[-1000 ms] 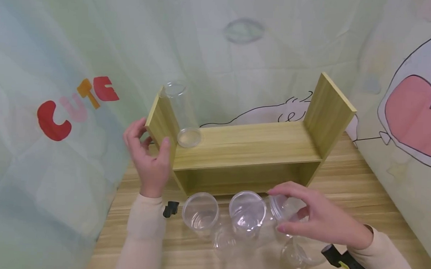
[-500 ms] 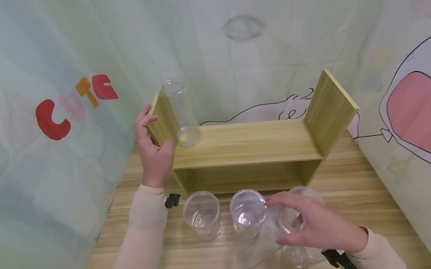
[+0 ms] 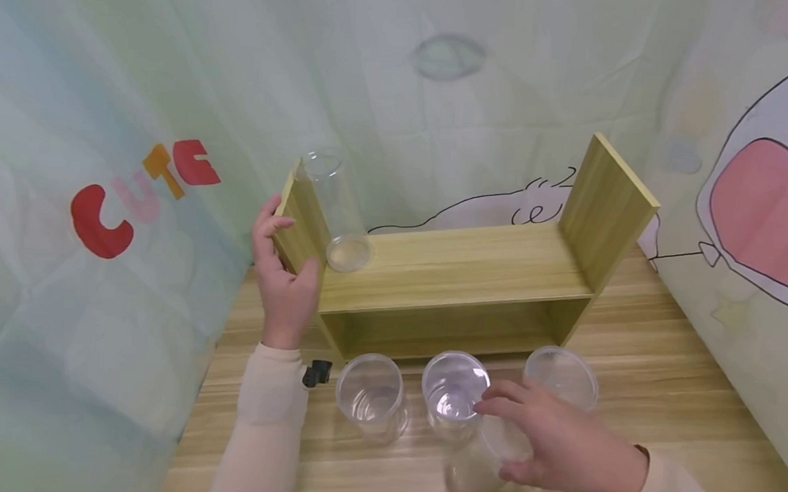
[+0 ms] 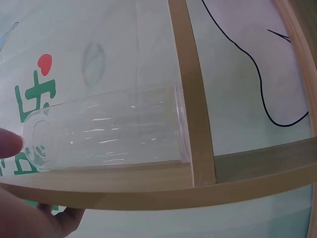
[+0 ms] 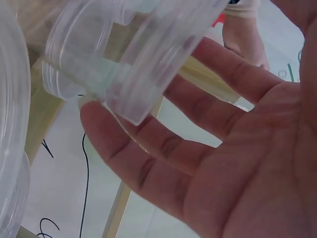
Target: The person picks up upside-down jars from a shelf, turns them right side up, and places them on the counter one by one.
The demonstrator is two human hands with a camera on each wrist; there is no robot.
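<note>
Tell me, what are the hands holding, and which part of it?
The left hand grips the wooden shelf by its left side panel. The right hand is over a clear jar near its rim, fingers straight, not clearly gripping.

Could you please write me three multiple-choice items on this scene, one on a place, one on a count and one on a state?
1. Where does the tall clear jar stand?
A. on the shelf's top board, at its left end
B. in the lower compartment
C. on the floor

2. How many clear jars stand in a row on the table in front of the wooden shelf?
A. one
B. three
C. six

3. What is the left hand doing?
A. holding a lid
B. lying flat on the table
C. gripping the shelf's left side panel

Answers: 1 A, it stands against the left panel; 2 B, three open rims show; 3 C, fingers wrap the panel's edge.
</note>
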